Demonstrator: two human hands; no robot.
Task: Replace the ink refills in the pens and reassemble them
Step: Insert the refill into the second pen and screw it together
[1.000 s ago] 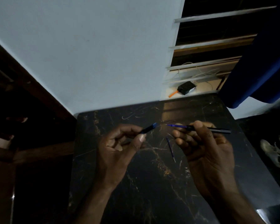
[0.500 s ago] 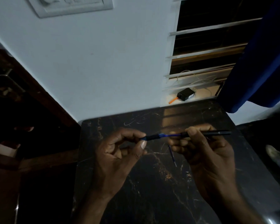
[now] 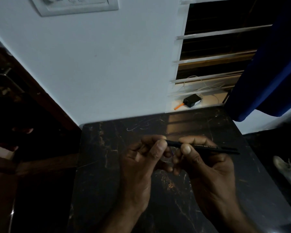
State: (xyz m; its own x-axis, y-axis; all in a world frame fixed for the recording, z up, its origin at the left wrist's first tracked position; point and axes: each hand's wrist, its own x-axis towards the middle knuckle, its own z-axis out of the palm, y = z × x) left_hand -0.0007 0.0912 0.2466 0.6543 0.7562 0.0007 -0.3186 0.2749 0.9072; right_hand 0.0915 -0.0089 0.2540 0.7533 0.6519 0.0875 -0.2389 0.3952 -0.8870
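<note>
Black marble with pale veins forms the worktop (image 3: 107, 182), and both hands hover over its middle. The left hand (image 3: 141, 165) pinches the front end of a dark pen (image 3: 208, 147) between thumb and forefinger. The right hand (image 3: 207, 167) pinches the barrel just beside it, and the rest of the pen points right. Curled fingers hide the worktop beneath the pen. Behind, a white wall (image 3: 107, 64) carries a switch plate (image 3: 74, 4). On the window sill (image 3: 210, 100) lie a black box (image 3: 191, 100) and an orange stick (image 3: 178, 106). A blue curtain (image 3: 267, 81) hangs at the right, above pale shoes (image 3: 286, 172) on the floor (image 3: 267, 148).
</note>
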